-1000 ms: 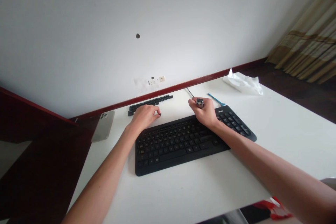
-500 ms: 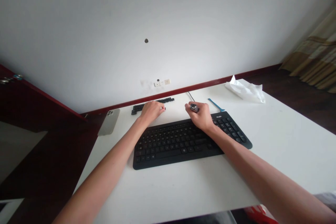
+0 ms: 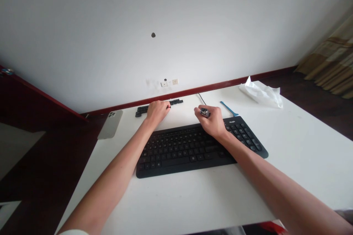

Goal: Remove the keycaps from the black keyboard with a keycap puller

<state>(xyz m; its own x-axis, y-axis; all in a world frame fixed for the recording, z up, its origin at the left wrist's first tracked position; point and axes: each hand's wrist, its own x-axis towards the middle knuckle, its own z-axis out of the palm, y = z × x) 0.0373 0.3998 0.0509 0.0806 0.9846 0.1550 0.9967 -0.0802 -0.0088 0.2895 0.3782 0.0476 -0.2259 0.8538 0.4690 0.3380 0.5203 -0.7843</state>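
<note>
My left hand is closed in a pinch over a row of loose black keycaps at the back of the white table. A small dark keycap shows at its fingertips. My right hand rests above the upper part of a black keyboard, wrapped round a short dark tool with a shiny end. What kind of tool it is I cannot make out. The keyboard lies flat between my forearms, its number pad to the right of my right hand.
A phone lies face down at the table's left edge. A blue pry tool and a crumpled white plastic bag lie to the back right. A thin black cable runs off the back edge. The wall stands close behind.
My left hand has moved slightly back and left, onto the row of keycaps, with the small keycap at its fingertips. My right hand keeps its grip on the dark tool. The view has shifted a little.
</note>
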